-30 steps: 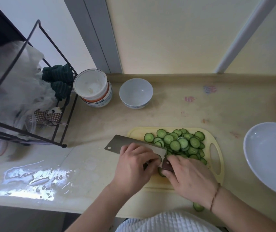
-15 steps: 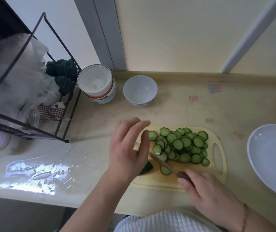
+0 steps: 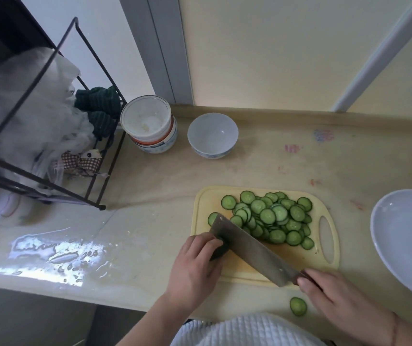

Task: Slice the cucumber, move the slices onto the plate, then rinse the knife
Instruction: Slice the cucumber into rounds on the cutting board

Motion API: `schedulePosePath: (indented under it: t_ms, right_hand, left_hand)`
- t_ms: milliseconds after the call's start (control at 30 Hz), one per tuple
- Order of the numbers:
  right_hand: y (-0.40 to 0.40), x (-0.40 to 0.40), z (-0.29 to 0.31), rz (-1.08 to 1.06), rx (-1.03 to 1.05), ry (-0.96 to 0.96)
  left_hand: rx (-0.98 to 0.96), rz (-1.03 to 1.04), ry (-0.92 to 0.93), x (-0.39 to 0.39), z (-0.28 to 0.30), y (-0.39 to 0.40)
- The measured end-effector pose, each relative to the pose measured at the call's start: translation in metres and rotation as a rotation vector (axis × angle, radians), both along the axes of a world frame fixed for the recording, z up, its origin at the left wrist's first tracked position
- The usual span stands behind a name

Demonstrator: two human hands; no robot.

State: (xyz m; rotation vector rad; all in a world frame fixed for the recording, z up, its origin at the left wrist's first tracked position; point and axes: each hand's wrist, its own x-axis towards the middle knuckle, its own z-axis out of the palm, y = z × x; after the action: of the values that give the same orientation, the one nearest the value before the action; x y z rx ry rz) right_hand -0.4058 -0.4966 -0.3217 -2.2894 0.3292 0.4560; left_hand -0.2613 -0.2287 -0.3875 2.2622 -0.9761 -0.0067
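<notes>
A pale worktop (image 3: 150, 196) runs under the window wall. Nearest, one stray slice (image 3: 298, 306) lies off the cutting board (image 3: 250, 270). The right hand (image 3: 329, 295) grips the knife (image 3: 250, 248); the left hand (image 3: 195, 265) pins the cucumber stub (image 3: 220, 249), likely steadying it. Beyond, slices (image 3: 270, 218) pile up; the plate (image 3: 409, 240) waits right.

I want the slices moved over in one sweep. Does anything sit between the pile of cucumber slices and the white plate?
Nothing visible blocks the way. The cucumber slices lie on the cutting board, and only the board's handle end and bare counter lie between them and the plate. One stray slice lies at the counter's front edge.
</notes>
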Motion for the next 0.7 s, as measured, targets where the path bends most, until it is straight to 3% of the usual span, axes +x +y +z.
schedulePosePath:
  t_ms: [700]
  right_hand:
    - [0.021, 0.036, 0.01, 0.09, -0.049, -0.018]
  left_hand:
    - [-0.073, -0.072, -0.028, -0.001, 0.002, 0.003]
